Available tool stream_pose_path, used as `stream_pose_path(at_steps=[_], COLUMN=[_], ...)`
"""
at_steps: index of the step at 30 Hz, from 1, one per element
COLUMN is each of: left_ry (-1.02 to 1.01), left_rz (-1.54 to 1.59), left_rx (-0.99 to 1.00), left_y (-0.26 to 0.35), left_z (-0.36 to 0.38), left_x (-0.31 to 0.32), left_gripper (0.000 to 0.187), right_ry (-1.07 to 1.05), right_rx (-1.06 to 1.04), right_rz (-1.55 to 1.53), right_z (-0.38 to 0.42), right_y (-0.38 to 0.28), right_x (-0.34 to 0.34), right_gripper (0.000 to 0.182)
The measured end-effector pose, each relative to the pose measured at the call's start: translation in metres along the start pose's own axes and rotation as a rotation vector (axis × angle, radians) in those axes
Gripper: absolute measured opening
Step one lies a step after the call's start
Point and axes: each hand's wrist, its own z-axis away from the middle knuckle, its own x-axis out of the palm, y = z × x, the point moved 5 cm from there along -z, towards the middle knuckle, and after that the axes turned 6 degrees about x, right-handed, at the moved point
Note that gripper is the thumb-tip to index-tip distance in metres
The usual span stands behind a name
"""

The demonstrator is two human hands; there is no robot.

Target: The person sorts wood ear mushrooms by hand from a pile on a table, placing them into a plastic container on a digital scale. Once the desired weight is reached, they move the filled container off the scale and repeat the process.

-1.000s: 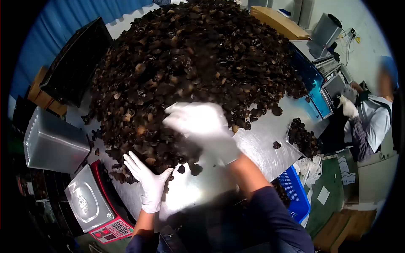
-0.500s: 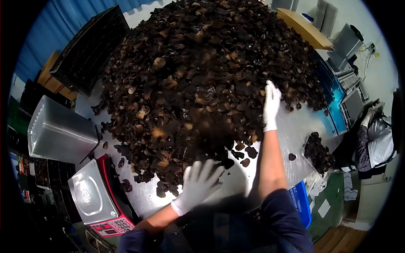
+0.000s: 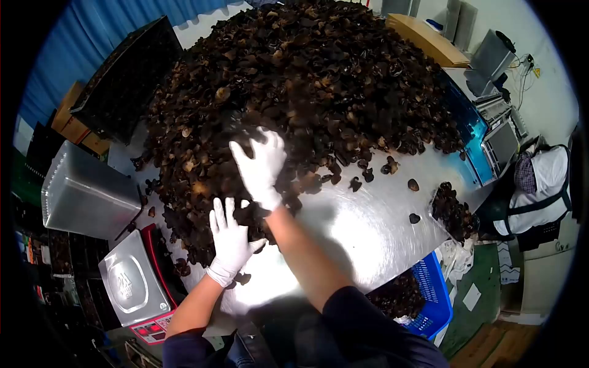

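A large heap of dark brown, fungus-like pieces [image 3: 343, 80] covers much of a shiny metal table [image 3: 380, 214]. My left hand [image 3: 230, 242], in a white glove, lies against the heap's near left edge with its fingers spread. Farther up, my right hand [image 3: 261, 162], gloved too, reaches onto the heap with its fingers apart. Neither hand visibly grips a piece. Dark pieces around the right hand are blurred. A few loose pieces lie on the metal to the right of the heap.
A scale [image 3: 132, 279] and a clear plastic bin [image 3: 89, 190] stand at the left, below a black crate [image 3: 129, 80]. A blue basket [image 3: 437, 288] with dark pieces sits below the table's right edge. Another person [image 3: 540, 178] is at the far right.
My right hand has swept left across the heap's front, baring metal on the right. My left hand has moved left and slightly up. More of the blue basket shows.
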Motion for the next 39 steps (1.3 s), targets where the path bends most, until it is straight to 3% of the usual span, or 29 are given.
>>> stream_pose_path(at_steps=[1,3,5,7,9,11,12,13,14,15,16,17,18,19,20,21,22,25,26,28,29,30,31,33,34,39], left_ry=[-0.002,0.050,-0.001,-0.108,-0.166,-0.174,-0.077,-0.059,0.019,0.094,0.189,0.280,0.383,-0.007,-0.188,-0.013,0.302,0.261,0.297,0.195,0.146,0.150,0.150,0.105,0.040,0.145], left_rz=[0.010,-0.047,-0.015,-0.040,-0.061,-0.060,-0.060,0.001,-0.010,-0.021,0.045,0.109,0.162,0.369,0.285,0.558,0.591,0.497,0.059,-0.196,0.087,-0.022,-0.127,-0.197,-0.206,0.044], left_rx=[-0.052,-0.060,-0.078,-0.099,-0.092,-0.064,-0.039,-0.039,-0.026,-0.010,0.016,0.042,0.131,0.118,0.261,0.348,0.630,0.687,0.761,0.610,0.508,0.524,0.544,0.589,0.557,0.533], left_y=[-0.004,0.001,0.009,0.015,0.018,0.019,0.018,0.018,0.018,0.018,0.022,0.032,0.053,0.073,0.105,0.126,0.145,0.143,0.135,0.106,0.081,0.061,0.047,0.044,0.045,0.053], left_z=[0.003,0.008,0.010,0.014,0.019,0.023,0.028,0.032,0.038,0.045,0.050,0.054,0.053,0.036,0.030,0.043,0.055,0.049,0.038,0.016,0.006,-0.002,-0.006,-0.008,-0.006,0.025], left_x=[-0.002,-0.014,-0.028,-0.035,-0.044,-0.059,-0.063,-0.074,-0.076,-0.076,-0.077,-0.078,-0.089,-0.082,-0.053,-0.040,-0.018,-0.005,0.014,0.007,0.006,0.009,0.014,0.018,0.019,-0.024], left_gripper=[0.093,0.105,0.109,0.108,0.097,0.092,0.086,0.079,0.072,0.065,0.059,0.054,0.037,0.026,0.020,0.022,0.031,0.038,0.040,0.041,0.043,0.045,0.047,0.052,0.051,0.049], right_ry=[-0.164,-0.330,-0.622,-0.637,-0.671,-0.885,-0.697,-0.656,-0.586,-0.466,-0.258,-0.146,-0.032,0.085,0.118,0.154,0.133,0.084,0.075,0.028,-0.020,-0.150,-0.292,-0.290,-0.295,-0.415], right_rx=[0.069,-0.043,-0.198,-0.369,-0.460,-0.402,-0.434,-0.364,-0.152,-0.050,-0.133,-0.038,-0.041,-0.052,0.001,0.054,0.068,0.178,0.222,0.276,0.213,0.199,0.064,0.121,0.121,0.217], right_rz=[0.089,0.330,0.824,1.100,0.997,0.518,0.262,0.084,0.053,0.117,0.214,0.349,0.511,0.670,0.722,0.772,0.787,0.720,0.482,0.167,0.157,0.110,0.279,0.242,0.259,0.159], right_z=[-0.002,-0.011,-0.021,-0.018,-0.030,-0.046,-0.052,-0.060,-0.067,-0.073,-0.075,-0.076,-0.071,-0.064,-0.057,-0.046,-0.033,-0.017,-0.018,-0.014,-0.008,0.003,0.014,0.040,0.041,0.031], right_y=[-0.013,-0.045,-0.071,-0.080,-0.094,-0.101,-0.078,-0.065,-0.041,-0.006,0.028,0.073,0.123,0.168,0.202,0.225,0.238,0.235,0.222,0.182,0.173,0.145,0.134,0.106,0.103,0.102], right_x=[0.010,0.016,0.024,0.021,-0.014,-0.086,-0.110,-0.143,-0.170,-0.196,-0.220,-0.240,-0.258,-0.272,-0.280,-0.284,-0.279,-0.262,-0.254,-0.215,-0.185,-0.158,-0.123,-0.084,-0.082,-0.132], right_gripper=[0.035,0.041,0.049,0.062,0.058,0.041,0.034,0.038,0.036,0.035,0.034,0.039,0.043,0.048,0.052,0.055,0.056,0.053,0.051,0.045,0.045,0.047,0.052,0.059,0.060,0.061])
